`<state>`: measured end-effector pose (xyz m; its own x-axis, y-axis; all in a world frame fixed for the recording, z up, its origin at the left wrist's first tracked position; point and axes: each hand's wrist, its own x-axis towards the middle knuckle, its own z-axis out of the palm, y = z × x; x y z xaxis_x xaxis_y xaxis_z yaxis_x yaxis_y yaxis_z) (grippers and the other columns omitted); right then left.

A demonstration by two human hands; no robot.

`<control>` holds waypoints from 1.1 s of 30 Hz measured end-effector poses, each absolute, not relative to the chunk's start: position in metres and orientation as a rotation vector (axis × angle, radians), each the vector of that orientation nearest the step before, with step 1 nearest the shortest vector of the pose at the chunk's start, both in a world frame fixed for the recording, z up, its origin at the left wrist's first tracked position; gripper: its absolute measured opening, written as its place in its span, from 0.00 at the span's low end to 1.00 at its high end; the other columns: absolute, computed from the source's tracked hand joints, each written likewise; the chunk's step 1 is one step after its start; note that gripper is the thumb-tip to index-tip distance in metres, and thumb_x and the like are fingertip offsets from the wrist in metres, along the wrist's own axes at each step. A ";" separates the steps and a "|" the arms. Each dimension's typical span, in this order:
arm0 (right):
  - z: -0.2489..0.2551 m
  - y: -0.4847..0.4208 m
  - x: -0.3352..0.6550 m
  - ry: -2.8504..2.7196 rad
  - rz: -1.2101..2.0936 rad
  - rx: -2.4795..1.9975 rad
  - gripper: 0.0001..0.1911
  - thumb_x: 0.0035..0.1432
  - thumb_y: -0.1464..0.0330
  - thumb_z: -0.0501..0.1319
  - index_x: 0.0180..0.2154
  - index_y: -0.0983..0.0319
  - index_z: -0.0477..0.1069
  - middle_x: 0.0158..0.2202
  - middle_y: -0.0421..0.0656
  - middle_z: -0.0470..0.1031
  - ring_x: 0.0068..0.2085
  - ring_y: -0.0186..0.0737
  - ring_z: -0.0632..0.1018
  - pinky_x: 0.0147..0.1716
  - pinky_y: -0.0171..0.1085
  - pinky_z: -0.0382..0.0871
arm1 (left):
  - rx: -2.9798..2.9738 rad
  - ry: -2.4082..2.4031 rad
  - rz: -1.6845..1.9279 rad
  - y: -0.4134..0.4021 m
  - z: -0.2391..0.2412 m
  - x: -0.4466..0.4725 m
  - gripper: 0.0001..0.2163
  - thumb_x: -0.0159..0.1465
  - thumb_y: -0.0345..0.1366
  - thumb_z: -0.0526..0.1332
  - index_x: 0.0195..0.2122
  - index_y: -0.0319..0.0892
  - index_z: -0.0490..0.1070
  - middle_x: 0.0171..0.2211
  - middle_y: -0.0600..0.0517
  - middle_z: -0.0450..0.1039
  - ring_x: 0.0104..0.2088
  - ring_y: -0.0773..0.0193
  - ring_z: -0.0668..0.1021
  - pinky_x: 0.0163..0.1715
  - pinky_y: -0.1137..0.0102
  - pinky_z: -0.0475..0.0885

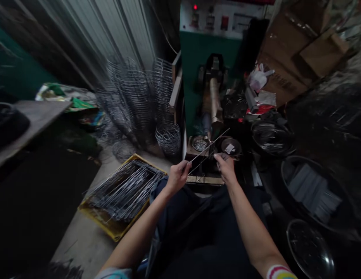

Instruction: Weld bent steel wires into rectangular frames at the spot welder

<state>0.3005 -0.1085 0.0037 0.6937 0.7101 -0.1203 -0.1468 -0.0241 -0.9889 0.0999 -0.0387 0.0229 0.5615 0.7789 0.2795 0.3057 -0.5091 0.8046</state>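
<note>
My left hand (179, 176) is closed, thumb against fingers, on a thin metal wire (211, 144). This wire slants up and right toward the lower end of a green machine's arm (216, 102). A second thin line, perhaps the same wire bent back, runs from below the left hand toward my right hand (226, 167). The right hand's fingers are pinched just right of the work point; what lies between them is too small to make out. Just beyond the hands are a round dish of small metal pieces (200, 143) and a dark dish with pale pieces (230, 147).
A yellow crate (116, 235) of bent wires stands at left. Stacked wire baskets (133, 97) lean behind it, beside a single wire basket stack (168, 137). At right are a large tub (285, 164) with grey pieces, coiled wire (272, 137) and cardboard (287, 66).
</note>
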 end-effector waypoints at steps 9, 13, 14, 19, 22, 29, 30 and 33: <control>0.009 -0.098 0.295 -0.486 0.765 -1.361 0.14 0.48 0.59 0.67 0.25 0.62 0.69 0.12 0.29 0.56 0.14 0.26 0.54 0.14 0.31 0.42 | 2.115 0.860 0.848 -0.044 0.009 0.102 0.14 0.68 0.39 0.52 0.27 0.41 0.67 0.21 0.57 0.64 0.22 0.70 0.68 0.26 0.75 0.60; 0.011 -0.097 0.292 -0.468 0.806 -1.304 0.15 0.47 0.58 0.68 0.27 0.62 0.69 0.12 0.29 0.55 0.14 0.25 0.53 0.13 0.30 0.41 | 2.130 0.862 0.860 -0.044 0.007 0.103 0.14 0.68 0.40 0.52 0.27 0.41 0.67 0.20 0.57 0.63 0.22 0.70 0.67 0.26 0.75 0.60; 0.011 -0.097 0.292 -0.459 0.818 -1.287 0.15 0.47 0.58 0.68 0.27 0.62 0.69 0.12 0.29 0.55 0.14 0.25 0.53 0.13 0.30 0.41 | 2.129 0.861 0.866 -0.044 0.007 0.103 0.14 0.68 0.39 0.52 0.28 0.41 0.67 0.20 0.57 0.63 0.22 0.70 0.67 0.26 0.75 0.60; 0.012 -0.095 0.292 -0.421 0.844 -1.249 0.16 0.46 0.58 0.68 0.29 0.62 0.69 0.13 0.28 0.55 0.14 0.24 0.53 0.12 0.29 0.42 | 2.117 0.861 0.864 -0.045 0.007 0.105 0.14 0.69 0.39 0.52 0.28 0.41 0.67 0.20 0.57 0.62 0.22 0.70 0.66 0.26 0.74 0.59; 0.012 -0.093 0.291 -0.411 0.851 -1.233 0.16 0.45 0.58 0.69 0.29 0.63 0.69 0.12 0.28 0.55 0.13 0.24 0.53 0.12 0.28 0.42 | 2.111 0.869 0.870 -0.046 0.008 0.107 0.14 0.69 0.40 0.52 0.27 0.41 0.66 0.19 0.58 0.61 0.21 0.70 0.65 0.25 0.74 0.58; 0.013 -0.090 0.292 -0.405 0.853 -1.177 0.16 0.45 0.60 0.69 0.29 0.63 0.69 0.13 0.29 0.56 0.13 0.23 0.53 0.12 0.28 0.41 | 2.084 0.887 0.879 -0.047 0.009 0.110 0.14 0.69 0.40 0.51 0.29 0.41 0.68 0.21 0.57 0.63 0.22 0.70 0.66 0.26 0.75 0.60; 0.014 -0.089 0.292 -0.406 0.854 -1.172 0.15 0.45 0.60 0.69 0.28 0.63 0.69 0.13 0.29 0.56 0.13 0.23 0.53 0.12 0.28 0.41 | 2.082 0.891 0.879 -0.047 0.009 0.111 0.14 0.69 0.40 0.51 0.29 0.41 0.68 0.21 0.57 0.65 0.22 0.70 0.67 0.26 0.75 0.61; 0.015 -0.088 0.293 -0.404 0.853 -1.168 0.16 0.44 0.60 0.70 0.28 0.62 0.68 0.13 0.28 0.56 0.13 0.23 0.53 0.12 0.28 0.40 | 2.081 0.903 0.882 -0.047 0.011 0.111 0.14 0.69 0.41 0.51 0.29 0.42 0.69 0.21 0.57 0.66 0.22 0.69 0.68 0.26 0.75 0.61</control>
